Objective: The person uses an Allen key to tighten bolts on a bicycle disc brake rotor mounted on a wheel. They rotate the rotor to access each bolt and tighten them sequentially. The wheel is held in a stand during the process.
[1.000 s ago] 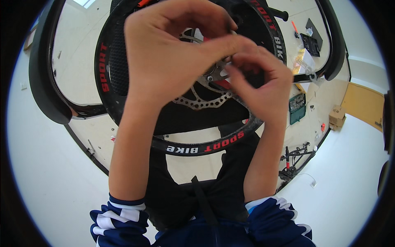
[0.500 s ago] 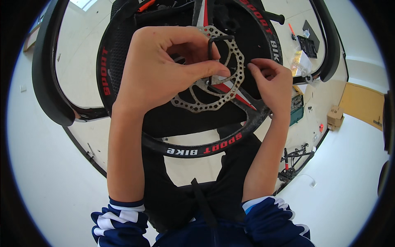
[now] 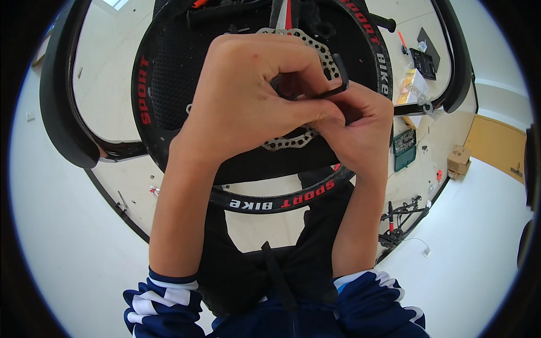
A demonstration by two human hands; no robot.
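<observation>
My left hand (image 3: 242, 101) pinches a black hex key (image 3: 342, 73) between thumb and forefinger, its bent end sticking up to the right. The fingertips of my right hand (image 3: 363, 127) press together and meet the left fingertips at the key; whatever they hold is hidden. Beneath both hands lies a silver disc brake rotor (image 3: 290, 142) with drilled holes, at the hub of a black spoked bicycle wheel (image 3: 253, 205). My left hand covers much of the rotor and hub. The wheel lies flat across a black chair seat (image 3: 242, 173).
Curved black armrests flank the wheel, the left armrest (image 3: 59, 90) and the right armrest (image 3: 455, 62). On the floor to the right are a black tool case (image 3: 422, 63), a green box of small parts (image 3: 404, 161), a cardboard box (image 3: 459, 160) and a dark bicycle frame (image 3: 401, 217).
My left hand has moved right with the hex key, which has turned and tilted. My right hand has come up against the left fingertips; the hands were apart before.
</observation>
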